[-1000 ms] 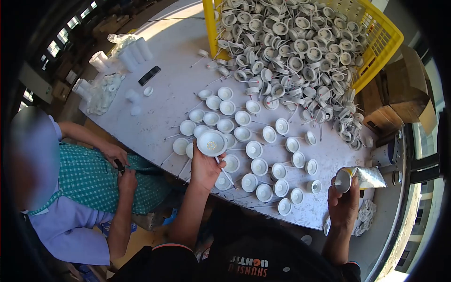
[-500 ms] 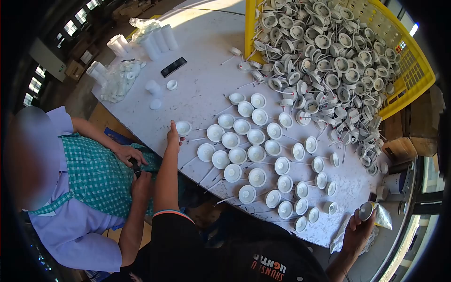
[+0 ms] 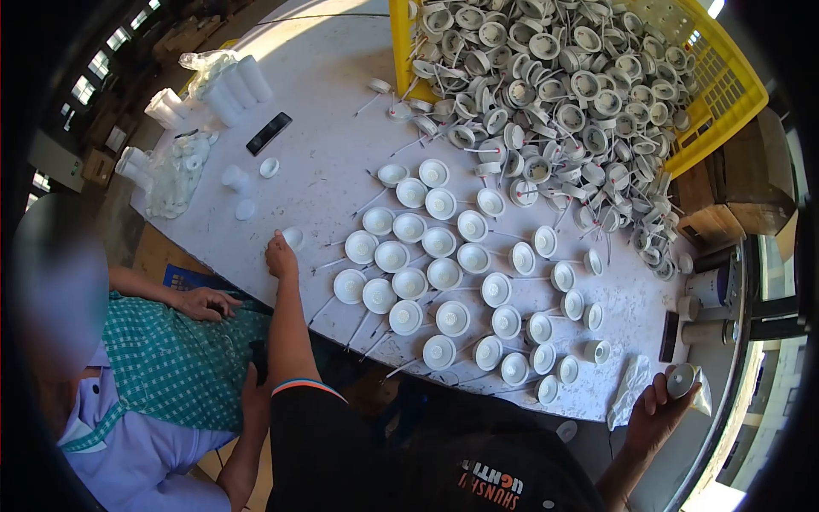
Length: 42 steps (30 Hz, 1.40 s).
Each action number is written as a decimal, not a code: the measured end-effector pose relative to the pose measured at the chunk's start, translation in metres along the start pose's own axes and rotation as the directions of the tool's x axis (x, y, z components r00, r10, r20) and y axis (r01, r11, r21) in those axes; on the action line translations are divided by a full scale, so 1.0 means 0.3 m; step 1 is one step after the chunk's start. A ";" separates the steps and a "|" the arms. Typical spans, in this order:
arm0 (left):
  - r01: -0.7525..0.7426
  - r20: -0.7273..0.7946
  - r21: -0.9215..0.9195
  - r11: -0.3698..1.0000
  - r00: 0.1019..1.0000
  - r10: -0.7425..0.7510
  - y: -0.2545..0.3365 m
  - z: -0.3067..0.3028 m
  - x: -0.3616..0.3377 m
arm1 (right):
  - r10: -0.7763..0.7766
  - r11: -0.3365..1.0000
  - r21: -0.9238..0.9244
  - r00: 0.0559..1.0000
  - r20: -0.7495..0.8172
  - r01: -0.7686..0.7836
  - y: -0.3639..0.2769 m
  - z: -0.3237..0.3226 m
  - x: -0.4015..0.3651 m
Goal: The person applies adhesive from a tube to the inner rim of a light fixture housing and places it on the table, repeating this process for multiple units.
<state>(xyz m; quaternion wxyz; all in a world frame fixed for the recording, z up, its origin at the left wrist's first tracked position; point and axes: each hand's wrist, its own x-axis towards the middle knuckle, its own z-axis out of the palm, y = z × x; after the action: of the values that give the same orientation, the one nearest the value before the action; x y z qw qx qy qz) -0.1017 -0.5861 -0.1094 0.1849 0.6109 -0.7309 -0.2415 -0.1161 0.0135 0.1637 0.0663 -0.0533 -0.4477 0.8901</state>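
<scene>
At the table's left front edge, my left hand [image 3: 280, 256] has its fingers closed at the rim of a pale, partly translucent round cap [image 3: 293, 238]. My right hand [image 3: 653, 420], beyond the right front corner, grips a round grey-white piece [image 3: 681, 381] with its face turned up. Several white cup-shaped lamp pieces [image 3: 444, 274] with thin wires stand in loose rows between my hands. Left of them on the table [image 3: 324, 102] lie a small white ring [image 3: 269, 167] and a flat white disc [image 3: 245, 209].
A yellow crate [image 3: 725, 111] at the back right spills wired housings [image 3: 546, 94]. A phone [image 3: 269, 134], stacked white cups [image 3: 247, 81] and plastic bags [image 3: 183, 175] are at the back left. At left sits a co-worker [image 3: 171, 367]. Cardboard boxes [image 3: 742, 200] are at right.
The view has shifted, moving the table leftward in frame. My left hand stays by the cap; my right hand's piece is slightly farther right. The co-worker's hands have moved apart.
</scene>
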 end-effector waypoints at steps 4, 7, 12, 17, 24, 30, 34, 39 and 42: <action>-0.239 -0.234 -0.078 0.968 0.948 0.215 -0.075 0.021 0.003 | 0.012 0.999 0.054 0.997 -0.071 -0.008 0.004 0.011 -0.021; -0.452 -0.227 -0.354 0.819 0.891 0.394 -0.110 0.017 -0.061 | 0.118 0.992 0.068 0.977 -0.176 -0.107 -0.013 -0.010 -0.030; -0.115 0.030 -0.711 0.693 0.981 0.193 -0.002 -0.060 -0.370 | 0.155 0.988 0.034 0.981 -0.114 -0.152 -0.040 -0.132 -0.029; 0.067 0.183 -0.765 0.641 0.976 0.117 0.103 -0.176 -0.634 | 0.176 0.981 0.095 0.980 -0.090 -0.167 -0.101 -0.239 -0.024; 0.352 0.452 -0.841 0.410 0.874 0.177 0.231 -0.209 -1.049 | 0.140 0.986 0.114 0.981 -0.136 -0.125 -0.207 -0.466 -0.045; 0.409 0.587 -0.754 0.513 0.770 0.250 0.254 -0.230 -1.465 | 0.186 0.976 -0.066 0.955 -0.233 -0.206 -0.221 -0.645 -0.055; 0.403 0.698 -0.628 0.665 0.670 0.253 0.193 -0.245 -1.656 | 0.362 0.886 -0.238 0.914 -0.183 -0.399 -0.167 -0.810 -0.004; 0.410 0.848 -0.448 0.794 0.477 0.231 0.129 -0.311 -1.770 | 0.625 0.558 -0.660 0.778 -0.066 -0.504 0.000 -1.071 0.142; 0.355 0.897 -0.304 0.884 0.418 0.141 0.041 -0.338 -1.777 | 0.675 0.422 -0.785 0.735 -0.061 -0.453 0.055 -1.114 0.199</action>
<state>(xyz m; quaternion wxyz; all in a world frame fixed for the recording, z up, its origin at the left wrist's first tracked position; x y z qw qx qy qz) 0.0445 -0.0735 -0.0063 -0.1159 0.3708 -0.5945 -0.7040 -0.1244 0.2776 -0.0502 -0.3281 -0.1054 -0.7350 0.5840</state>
